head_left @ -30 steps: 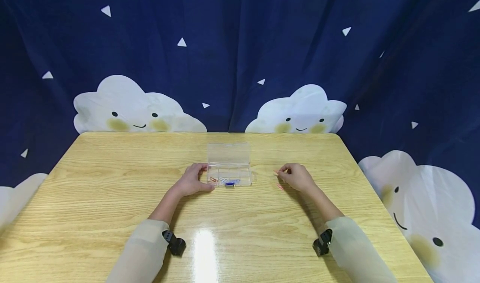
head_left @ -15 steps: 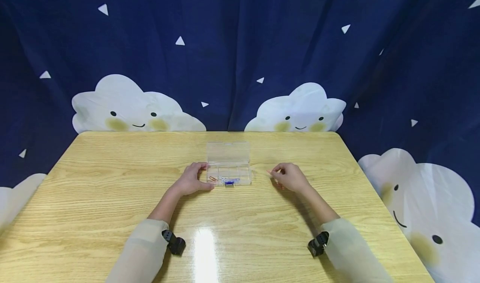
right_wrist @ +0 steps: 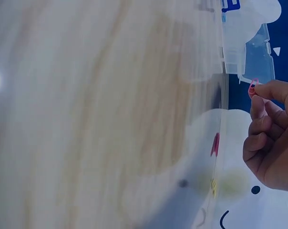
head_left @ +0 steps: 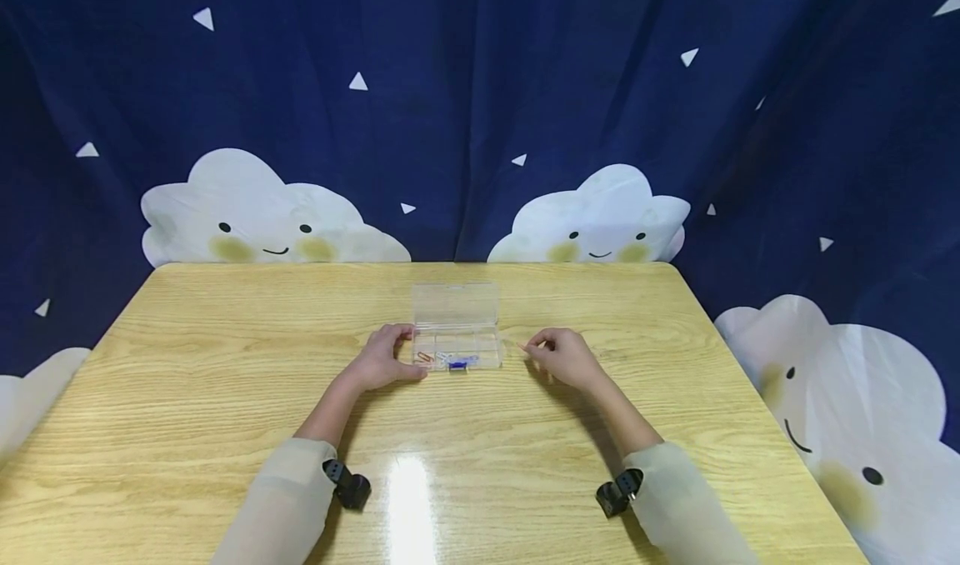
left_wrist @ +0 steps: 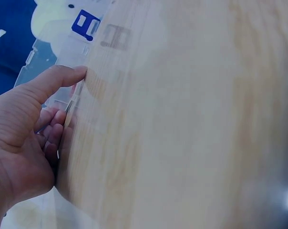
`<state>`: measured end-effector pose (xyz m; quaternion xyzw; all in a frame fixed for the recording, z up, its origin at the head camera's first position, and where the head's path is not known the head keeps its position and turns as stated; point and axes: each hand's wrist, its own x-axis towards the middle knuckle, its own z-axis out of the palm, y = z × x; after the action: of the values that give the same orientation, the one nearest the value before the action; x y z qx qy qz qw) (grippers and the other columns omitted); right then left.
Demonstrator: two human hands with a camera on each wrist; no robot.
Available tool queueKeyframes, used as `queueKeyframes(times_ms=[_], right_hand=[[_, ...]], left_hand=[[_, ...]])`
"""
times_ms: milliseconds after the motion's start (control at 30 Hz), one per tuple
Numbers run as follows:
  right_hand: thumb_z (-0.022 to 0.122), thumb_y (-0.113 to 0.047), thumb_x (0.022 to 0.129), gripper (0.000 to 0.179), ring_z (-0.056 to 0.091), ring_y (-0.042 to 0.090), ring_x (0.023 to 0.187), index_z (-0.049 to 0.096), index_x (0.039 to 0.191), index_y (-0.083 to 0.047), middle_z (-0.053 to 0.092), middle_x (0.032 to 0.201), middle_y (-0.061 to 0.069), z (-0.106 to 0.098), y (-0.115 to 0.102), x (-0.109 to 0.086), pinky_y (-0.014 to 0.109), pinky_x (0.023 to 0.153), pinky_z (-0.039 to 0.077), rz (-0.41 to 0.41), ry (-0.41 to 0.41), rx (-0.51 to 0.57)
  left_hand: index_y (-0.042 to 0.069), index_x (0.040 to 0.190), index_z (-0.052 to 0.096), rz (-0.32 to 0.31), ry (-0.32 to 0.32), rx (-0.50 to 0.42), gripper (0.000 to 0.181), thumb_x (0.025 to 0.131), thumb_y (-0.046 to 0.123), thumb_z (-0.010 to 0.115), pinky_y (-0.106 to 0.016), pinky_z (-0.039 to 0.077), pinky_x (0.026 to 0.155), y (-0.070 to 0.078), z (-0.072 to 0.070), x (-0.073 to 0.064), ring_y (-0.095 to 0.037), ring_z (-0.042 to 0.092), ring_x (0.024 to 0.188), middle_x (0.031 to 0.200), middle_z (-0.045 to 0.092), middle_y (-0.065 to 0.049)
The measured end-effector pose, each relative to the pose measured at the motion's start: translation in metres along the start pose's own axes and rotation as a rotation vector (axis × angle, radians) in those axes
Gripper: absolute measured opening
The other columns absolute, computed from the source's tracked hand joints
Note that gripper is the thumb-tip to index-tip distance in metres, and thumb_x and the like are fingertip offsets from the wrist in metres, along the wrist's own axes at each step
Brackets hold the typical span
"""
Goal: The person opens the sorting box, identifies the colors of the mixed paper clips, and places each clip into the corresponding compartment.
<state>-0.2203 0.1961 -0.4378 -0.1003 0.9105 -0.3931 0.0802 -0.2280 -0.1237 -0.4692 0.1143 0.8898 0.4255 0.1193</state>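
A clear plastic compartment box point(head_left: 491, 338) sits mid-table with its lid point(head_left: 455, 303) raised at the back and a blue latch point(head_left: 457, 367) in front. Its front compartments hold red paper clips point(head_left: 425, 357), with white and bluish ones beside them. My left hand point(head_left: 381, 360) grips the box's left end, thumb at the front corner and fingers behind. Just right of the box, my right hand point(head_left: 567, 359) pinches a pink paper clip point(right_wrist: 252, 89) between thumb and index finger. Its other fingers are loosely curled.
In the right wrist view another pink paper clip point(right_wrist: 215, 144) lies on the table, with a small yellow item point(right_wrist: 213, 187) past it. The wooden table point(head_left: 225, 382) reaches back to a dark blue curtain point(head_left: 450, 115) with clouds.
My right hand has moved left toward the box, carrying the pink paper clip away from where another lay on the table. My left hand stays on the box.
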Motion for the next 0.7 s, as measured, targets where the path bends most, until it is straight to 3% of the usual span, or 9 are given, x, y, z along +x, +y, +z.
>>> queueKeyframes(times_ms=[167,400,700], right_hand=[[0.060,-0.022,0.091,0.021,0.053,0.023,0.044,0.068,0.097,-0.004,0.062,0.062,0.014,0.006,-0.006,0.001,0.028,0.044,0.040,0.014,0.023,0.010],[0.061,-0.024,0.090,0.023,0.042,0.012,0.041,0.069,0.096,-0.003,0.062,0.063,0.016,0.015,-0.015,0.002,0.025,0.041,0.033,0.043,0.032,0.068],[0.062,-0.027,0.089,0.023,0.054,0.027,0.048,0.070,0.095,-0.006,0.062,0.064,0.015,0.024,-0.025,0.003,0.026,0.042,0.035,0.082,0.034,0.077]], left_hand=[[0.003,0.136,0.041,0.002,0.000,0.003,0.075,0.075,0.026,0.078,-0.047,0.035,0.100,-0.001,0.000,0.001,-0.031,0.039,0.118,0.127,0.045,-0.015],[0.002,0.136,0.040,0.009,0.003,0.007,0.077,0.075,0.027,0.078,-0.047,0.035,0.100,0.000,0.000,-0.001,-0.032,0.039,0.117,0.127,0.046,-0.016],[0.000,0.136,0.040,0.011,0.002,-0.002,0.077,0.074,0.025,0.078,-0.047,0.035,0.100,0.002,-0.001,-0.002,-0.032,0.039,0.116,0.126,0.045,-0.017]])
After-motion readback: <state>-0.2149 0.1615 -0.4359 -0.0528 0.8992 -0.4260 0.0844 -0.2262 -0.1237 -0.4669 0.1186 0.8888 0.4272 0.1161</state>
